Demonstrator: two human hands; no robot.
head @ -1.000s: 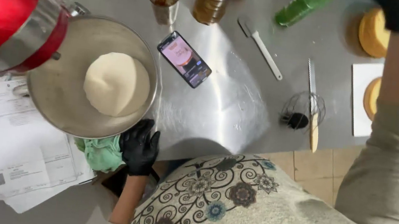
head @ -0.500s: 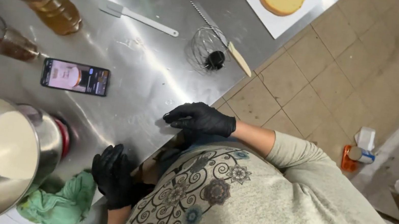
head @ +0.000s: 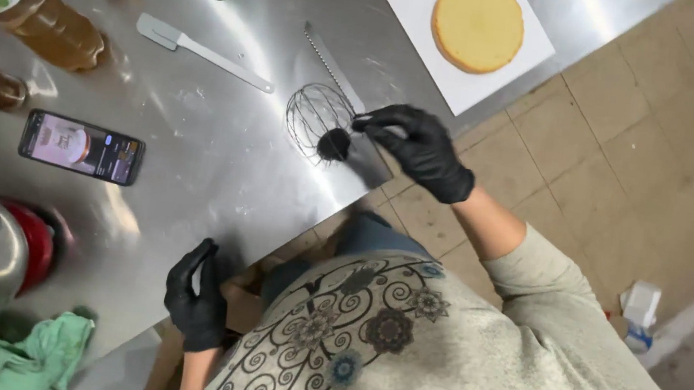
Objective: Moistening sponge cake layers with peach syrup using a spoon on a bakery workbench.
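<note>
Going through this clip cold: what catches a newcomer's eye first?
Probably the right hand in its black glove, fingers at the wire whisk attachment near the steel table's front edge, beside a serrated knife. Next, the round yellow sponge cake on white paper at the far corner. The gloved left hand rests at the table's near edge.

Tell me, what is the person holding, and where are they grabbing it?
The right hand has its fingers on the wire whisk attachment, at its dark hub end. The left hand holds nothing; it rests at the steel table edge.
</note>
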